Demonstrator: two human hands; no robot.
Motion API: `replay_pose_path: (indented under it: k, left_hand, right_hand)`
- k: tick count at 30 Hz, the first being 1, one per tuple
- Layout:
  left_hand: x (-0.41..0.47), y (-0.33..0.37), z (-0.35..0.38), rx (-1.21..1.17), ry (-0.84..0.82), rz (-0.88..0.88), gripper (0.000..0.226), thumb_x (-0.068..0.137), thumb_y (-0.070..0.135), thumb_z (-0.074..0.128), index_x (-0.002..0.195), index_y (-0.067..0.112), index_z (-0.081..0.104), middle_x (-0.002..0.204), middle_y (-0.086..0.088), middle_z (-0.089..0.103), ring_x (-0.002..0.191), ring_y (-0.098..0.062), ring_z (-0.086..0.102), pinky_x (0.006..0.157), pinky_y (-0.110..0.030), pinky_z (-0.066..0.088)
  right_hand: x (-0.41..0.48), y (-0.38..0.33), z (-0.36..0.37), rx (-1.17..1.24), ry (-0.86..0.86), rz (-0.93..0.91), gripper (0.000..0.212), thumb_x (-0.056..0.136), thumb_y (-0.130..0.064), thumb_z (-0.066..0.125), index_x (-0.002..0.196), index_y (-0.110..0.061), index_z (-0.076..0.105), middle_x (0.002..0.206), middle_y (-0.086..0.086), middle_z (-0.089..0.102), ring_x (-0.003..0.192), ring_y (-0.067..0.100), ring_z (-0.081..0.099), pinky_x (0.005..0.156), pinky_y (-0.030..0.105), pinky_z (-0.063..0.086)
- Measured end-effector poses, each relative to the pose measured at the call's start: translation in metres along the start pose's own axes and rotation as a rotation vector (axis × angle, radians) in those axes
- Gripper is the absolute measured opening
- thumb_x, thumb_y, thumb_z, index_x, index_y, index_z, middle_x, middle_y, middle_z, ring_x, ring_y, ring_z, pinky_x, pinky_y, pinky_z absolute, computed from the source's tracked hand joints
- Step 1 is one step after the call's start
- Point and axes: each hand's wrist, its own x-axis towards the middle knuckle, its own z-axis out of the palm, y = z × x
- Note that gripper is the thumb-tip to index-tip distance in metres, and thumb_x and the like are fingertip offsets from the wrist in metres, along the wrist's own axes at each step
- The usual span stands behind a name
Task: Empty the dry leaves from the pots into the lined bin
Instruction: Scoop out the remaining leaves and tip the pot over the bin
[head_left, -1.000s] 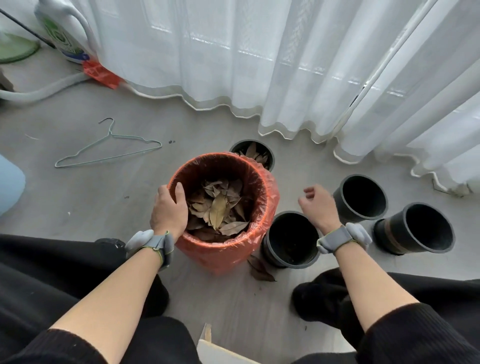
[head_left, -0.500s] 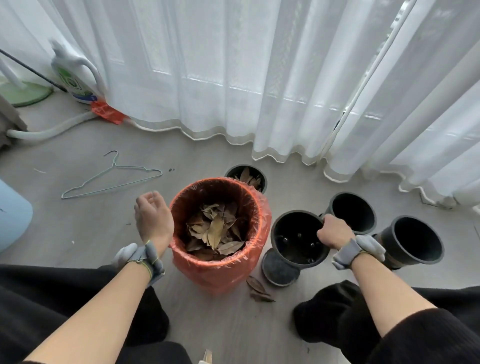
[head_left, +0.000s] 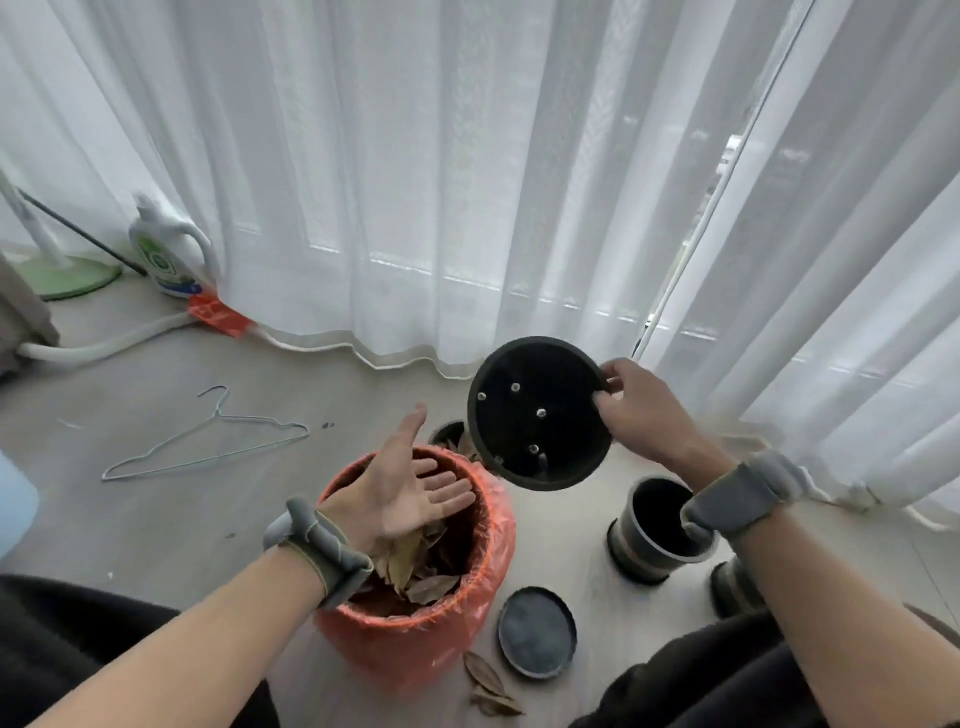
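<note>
My right hand (head_left: 639, 410) grips the rim of an empty black pot (head_left: 540, 413), held up in the air and tilted so its mouth faces me, drain holes showing. Below it stands the bin with an orange liner (head_left: 493, 535), filled with dry brown leaves (head_left: 415, 571). My left hand (head_left: 405, 491) hovers palm up, fingers straight, over the bin's mouth and holds nothing. Behind the bin a small black pot (head_left: 451, 432) with leaves in it peeks out, mostly hidden.
A grey saucer (head_left: 537, 631) lies on the floor right of the bin, with two fallen leaves (head_left: 488, 686) beside it. An empty black pot (head_left: 660, 525) stands further right, another (head_left: 732, 582) partly behind my arm. A wire hanger (head_left: 208, 441) lies left. White curtains hang behind.
My right hand has lifted the black pot off its saucer, high above the floor, and tipped it towards me. My left hand left the bin's side and now hovers palm up over its mouth.
</note>
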Motion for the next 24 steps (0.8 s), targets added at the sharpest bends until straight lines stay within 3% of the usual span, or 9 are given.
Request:
replay_pose_path:
  k: [2,4,6,11,14,17,19,21,24]
  left_hand:
    - [-0.018,0.013,-0.006,-0.058,-0.182,-0.111,0.108,0.075,0.072,0.062,0.147,-0.002,0.027,0.136,-0.032,0.046,0.118,-0.048,0.054,0.099,-0.058,0.044]
    - [-0.036,0.023,-0.013,-0.034,-0.357,-0.094,0.091,0.081,0.078,0.046,0.139,0.008,0.05,0.139,-0.027,0.049,0.124,-0.048,0.048,0.103,-0.062,0.037]
    - [-0.049,0.027,-0.025,-0.045,-0.378,-0.054,0.079,0.084,0.076,0.039,0.129,0.016,0.062,0.14,-0.023,0.049,0.126,-0.046,0.048,0.102,-0.063,0.038]
    - [-0.065,0.039,-0.047,-0.016,-0.305,-0.002,0.078,0.075,0.076,0.057,0.131,0.022,0.061,0.141,-0.019,0.05,0.128,-0.043,0.046,0.103,-0.062,0.036]
    - [-0.065,0.04,-0.053,0.046,-0.144,0.147,0.07,0.07,0.063,0.074,0.122,0.016,0.066,0.124,-0.021,0.063,0.11,-0.041,0.061,0.089,-0.056,0.048]
    - [-0.061,0.035,-0.054,0.13,0.167,0.319,0.093,0.055,0.058,0.086,0.128,0.011,0.055,0.115,-0.019,0.067,0.1,-0.037,0.068,0.084,-0.051,0.054]
    - [-0.054,0.029,-0.053,0.263,0.381,0.451,0.115,0.045,0.061,0.089,0.133,0.01,0.037,0.12,-0.011,0.062,0.105,-0.028,0.064,0.086,-0.046,0.055]
    - [-0.05,0.025,-0.053,0.516,0.56,0.643,0.121,0.041,0.067,0.087,0.134,0.022,0.023,0.124,0.0,0.051,0.114,-0.019,0.054,0.094,-0.041,0.05]
    - [-0.047,0.019,-0.048,0.78,0.609,0.829,0.128,0.041,0.07,0.085,0.139,0.034,0.011,0.135,0.002,0.041,0.124,-0.014,0.045,0.107,-0.039,0.041]
  right_hand:
    - [-0.007,-0.021,0.019,0.129,-0.029,-0.069,0.016,0.089,-0.021,0.056,0.105,-0.021,0.06,0.097,-0.006,0.065,0.094,0.019,0.065,0.086,0.043,0.055]
    - [-0.01,-0.046,0.04,0.224,-0.092,-0.171,0.012,0.089,-0.023,0.061,0.102,-0.025,0.061,0.093,-0.013,0.065,0.085,0.01,0.067,0.079,0.03,0.056]
    - [-0.015,-0.065,0.056,0.251,-0.162,-0.266,0.013,0.09,-0.026,0.063,0.103,-0.028,0.062,0.094,-0.018,0.065,0.08,-0.002,0.065,0.066,0.009,0.048]
    - [-0.014,-0.078,0.074,0.305,-0.295,-0.308,0.023,0.09,-0.02,0.063,0.111,-0.027,0.06,0.103,-0.015,0.064,0.087,0.0,0.064,0.062,0.008,0.048]
    - [-0.008,-0.082,0.081,0.27,-0.39,-0.282,0.03,0.089,-0.017,0.061,0.119,-0.022,0.061,0.112,-0.006,0.066,0.099,0.008,0.063,0.076,0.013,0.049]
    - [-0.005,-0.083,0.086,0.279,-0.4,-0.255,0.032,0.09,-0.013,0.056,0.121,-0.02,0.061,0.117,-0.003,0.064,0.107,0.012,0.06,0.091,0.025,0.05]
    - [-0.005,-0.083,0.09,0.33,-0.336,-0.241,0.029,0.091,-0.008,0.052,0.117,-0.017,0.062,0.112,-0.001,0.065,0.102,0.012,0.061,0.084,0.019,0.051]
    - [-0.006,-0.083,0.096,0.368,-0.285,-0.214,0.023,0.093,-0.01,0.053,0.112,-0.015,0.064,0.102,-0.004,0.066,0.089,0.008,0.062,0.069,0.009,0.049]
    - [-0.009,-0.081,0.107,0.354,-0.313,-0.187,0.017,0.094,-0.019,0.059,0.109,-0.015,0.065,0.091,-0.008,0.065,0.075,0.003,0.06,0.065,0.011,0.046]
